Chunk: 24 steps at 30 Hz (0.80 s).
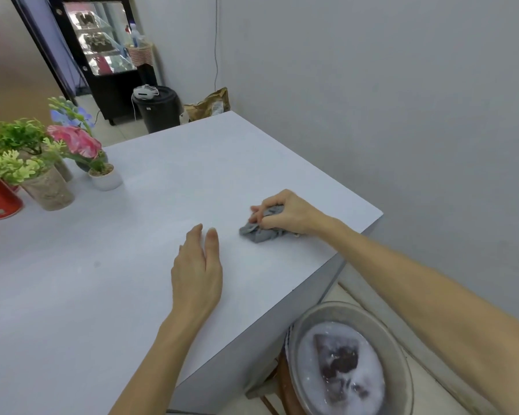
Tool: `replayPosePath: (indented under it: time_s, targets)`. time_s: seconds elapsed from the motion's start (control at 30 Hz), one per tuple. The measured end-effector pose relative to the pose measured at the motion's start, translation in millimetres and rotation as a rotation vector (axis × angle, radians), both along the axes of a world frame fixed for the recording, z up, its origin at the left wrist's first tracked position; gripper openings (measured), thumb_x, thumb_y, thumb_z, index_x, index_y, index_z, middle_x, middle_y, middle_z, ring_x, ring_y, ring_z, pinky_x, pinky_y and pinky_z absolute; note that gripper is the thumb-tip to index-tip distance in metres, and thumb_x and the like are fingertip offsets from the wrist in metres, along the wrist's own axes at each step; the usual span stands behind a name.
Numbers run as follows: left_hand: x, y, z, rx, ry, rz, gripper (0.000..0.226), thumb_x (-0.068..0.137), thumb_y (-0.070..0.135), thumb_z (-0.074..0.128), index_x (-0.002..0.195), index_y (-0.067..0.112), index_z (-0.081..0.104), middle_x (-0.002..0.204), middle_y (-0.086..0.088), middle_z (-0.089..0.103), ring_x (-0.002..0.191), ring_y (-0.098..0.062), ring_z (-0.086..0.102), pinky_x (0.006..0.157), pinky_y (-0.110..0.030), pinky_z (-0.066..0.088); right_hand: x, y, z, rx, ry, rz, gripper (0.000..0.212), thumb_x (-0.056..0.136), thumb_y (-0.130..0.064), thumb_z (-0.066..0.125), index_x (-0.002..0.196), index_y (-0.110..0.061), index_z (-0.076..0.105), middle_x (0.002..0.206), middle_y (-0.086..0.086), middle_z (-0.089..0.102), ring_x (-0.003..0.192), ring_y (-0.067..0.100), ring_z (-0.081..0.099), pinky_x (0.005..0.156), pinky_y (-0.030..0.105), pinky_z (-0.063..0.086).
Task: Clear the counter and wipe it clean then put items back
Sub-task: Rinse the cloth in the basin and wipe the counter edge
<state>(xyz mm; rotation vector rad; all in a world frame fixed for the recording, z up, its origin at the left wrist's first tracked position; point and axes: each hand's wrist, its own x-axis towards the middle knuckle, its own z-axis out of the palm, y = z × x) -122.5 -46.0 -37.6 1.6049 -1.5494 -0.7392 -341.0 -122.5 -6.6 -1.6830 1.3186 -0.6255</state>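
Grey walls, pale counter [150, 205] with potted plants [42, 163] pushed to its far left corner; a basin of soapy water [348, 363] sits below the near right edge. Our right hand [285, 214] bunches the grey cloth [262, 232] in a closed grip near the right edge, cloth trailing toward the left hand [197, 274], which lies flat, holding nothing. Unwiped counter stretches leftward from the cloth, so we judge the right hand sweeps that way.

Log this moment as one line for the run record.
phase: wiping | right hand: grips grey cloth on counter | left hand: flat on counter | potted plants: far left | basin: below counter
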Motion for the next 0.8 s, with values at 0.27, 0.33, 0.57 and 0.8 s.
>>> replayPosePath:
  time_s: [0.27, 0.33, 0.57, 0.8]
  targets:
    - [-2, 3, -3, -0.017, 0.007, -0.004, 0.075, 0.092, 0.067, 0.015, 0.146, 0.020, 0.038, 0.145, -0.001, 0.051, 0.138, -0.032, 0.038, 0.112, -0.050, 0.031, 29, 62, -19, -0.223, 0.047, -0.489, 0.006, 0.086, -0.028, 0.066, 0.088, -0.027, 0.070, 0.091, -0.006, 0.074, 0.084, 0.017, 0.066, 0.075, 0.035, 0.055]
    - [-2, 5, -1, -0.029, 0.001, -0.004, 0.072, 0.093, 0.064, 0.016, 0.144, 0.019, 0.040, 0.141, -0.003, 0.053, 0.134, -0.032, 0.042, 0.109, -0.050, 0.034, 50, 68, -21, -0.212, 0.091, -0.351, 0.016, 0.083, -0.025, 0.065, 0.097, -0.028, 0.074, 0.092, -0.011, 0.074, 0.092, 0.012, 0.065, 0.086, 0.029, 0.051]
    - [-1, 7, -3, -0.018, -0.005, -0.021, 0.086, 0.085, 0.076, 0.007, 0.140, 0.021, 0.044, 0.129, -0.011, 0.060, 0.126, -0.038, 0.047, 0.105, -0.055, 0.037, -4, 66, 0, 0.121, 0.032, 0.027, 0.023, 0.076, -0.005, 0.062, 0.085, -0.020, 0.078, 0.113, -0.007, 0.074, 0.131, -0.006, 0.047, 0.088, -0.009, 0.024]
    - [-1, 5, -9, -0.035, -0.030, -0.031, 0.101, 0.077, 0.087, -0.003, 0.138, 0.023, 0.046, 0.131, -0.008, 0.059, 0.129, -0.042, 0.043, 0.108, -0.053, 0.033, 20, 107, -31, -0.257, 0.195, -0.476, 0.026, 0.085, -0.026, 0.064, 0.109, -0.028, 0.073, 0.132, 0.002, 0.065, 0.141, 0.020, 0.041, 0.119, 0.040, 0.021]
